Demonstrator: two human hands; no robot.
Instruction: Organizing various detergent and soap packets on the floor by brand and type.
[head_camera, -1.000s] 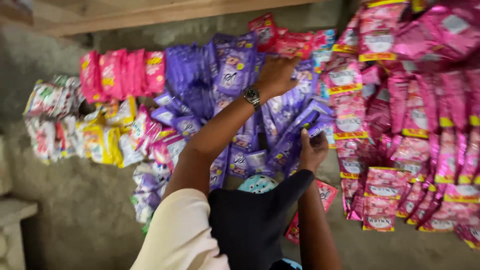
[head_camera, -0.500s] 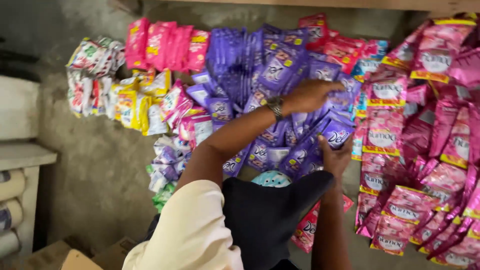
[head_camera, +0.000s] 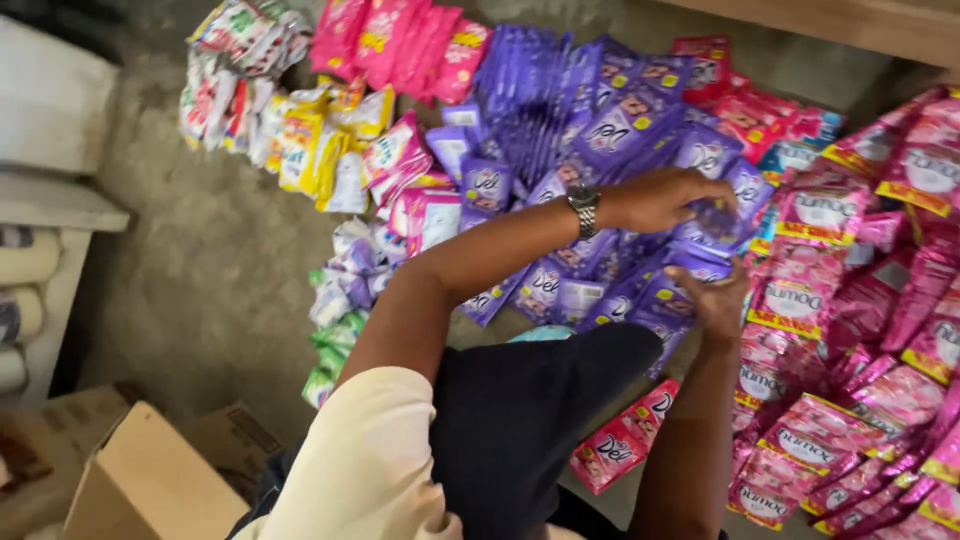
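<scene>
Purple sachets (head_camera: 600, 150), glossy small packets too many and too overlapped to count, lie heaped on the concrete floor (head_camera: 200, 280) between one yellow pile (head_camera: 310, 140) and one pink spread (head_camera: 870, 300), the left hand (head_camera: 665, 198) curled gripping one, the right hand (head_camera: 718, 300) gripping another.

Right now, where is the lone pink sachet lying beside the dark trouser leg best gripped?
The pink sachet lies flat and tilted on the floor. Pinch its lower left sealed end from above; that end sits free, while the upper end runs toward the trouser leg.
</scene>
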